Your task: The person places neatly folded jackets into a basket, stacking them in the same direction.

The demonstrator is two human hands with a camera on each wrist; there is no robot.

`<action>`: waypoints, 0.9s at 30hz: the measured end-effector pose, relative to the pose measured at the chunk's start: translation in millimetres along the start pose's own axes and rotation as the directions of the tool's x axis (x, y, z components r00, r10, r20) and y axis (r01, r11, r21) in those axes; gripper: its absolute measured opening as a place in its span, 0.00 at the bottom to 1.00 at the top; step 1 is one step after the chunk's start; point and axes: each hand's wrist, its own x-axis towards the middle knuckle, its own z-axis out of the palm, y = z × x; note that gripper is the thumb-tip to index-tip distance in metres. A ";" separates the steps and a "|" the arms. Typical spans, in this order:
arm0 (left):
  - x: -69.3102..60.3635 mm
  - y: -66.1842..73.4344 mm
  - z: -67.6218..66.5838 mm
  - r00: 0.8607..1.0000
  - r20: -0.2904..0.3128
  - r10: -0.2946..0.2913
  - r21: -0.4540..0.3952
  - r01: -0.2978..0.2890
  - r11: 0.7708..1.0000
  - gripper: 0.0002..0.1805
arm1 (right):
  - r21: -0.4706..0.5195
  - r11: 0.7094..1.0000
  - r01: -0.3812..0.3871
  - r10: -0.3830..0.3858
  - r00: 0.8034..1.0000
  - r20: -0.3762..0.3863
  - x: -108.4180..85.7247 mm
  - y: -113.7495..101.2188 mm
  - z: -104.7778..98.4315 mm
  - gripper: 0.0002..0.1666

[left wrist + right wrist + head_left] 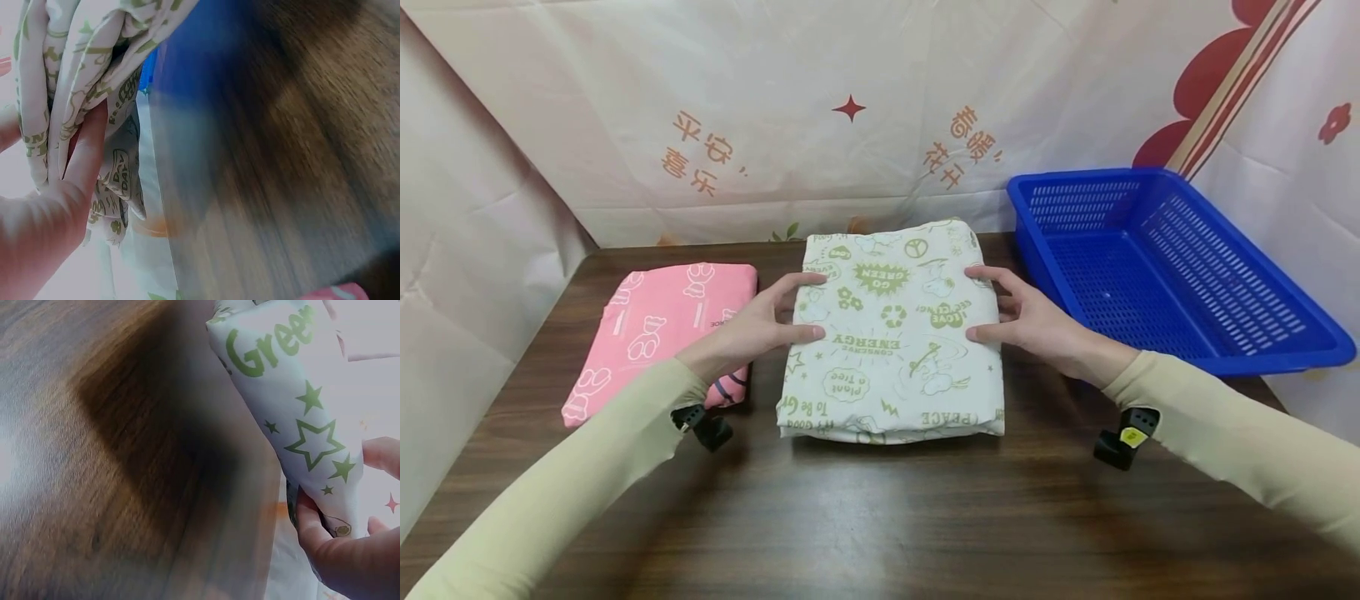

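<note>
Between both hands is a thick folded white cloth [891, 333] with green words, stars and drawings. My left hand [760, 321] grips its left edge, thumb on the top face. On the opposite edge my right hand [1037, 321] grips it in the same way. The left wrist view shows the layered folds [81, 81] beside the left fingers. In the right wrist view, the smooth folded side [300, 425] with green stars lies in the right hand's grasp, apart from the shadowed table. The fingers beneath the cloth are partly hidden.
A folded pink cloth [662, 333] with white figures lies on the left of the dark wooden table [880, 517]. At the right stands a blue plastic basket [1150, 292] with slotted walls. A printed white curtain [820, 167] hangs behind the table.
</note>
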 end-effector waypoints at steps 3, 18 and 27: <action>3.0 2.7 2.5 1.000 -0.010 0.013 0.025 -0.013 1.000 0.38 | -0.013 1.000 -0.001 0.001 1.000 -0.007 -1.0 -1.5 -4.3 0.48; 30.7 32.7 16.2 0.994 -0.024 0.105 -0.015 -0.106 0.994 0.35 | 0.038 0.999 -0.032 0.035 0.997 -0.070 -8.8 -15.7 -38.3 0.46; 53.8 57.6 25.2 0.982 -0.089 0.170 -0.035 -0.173 0.984 0.32 | 0.061 0.997 -0.050 0.057 0.991 -0.125 -13.2 -22.5 -64.3 0.46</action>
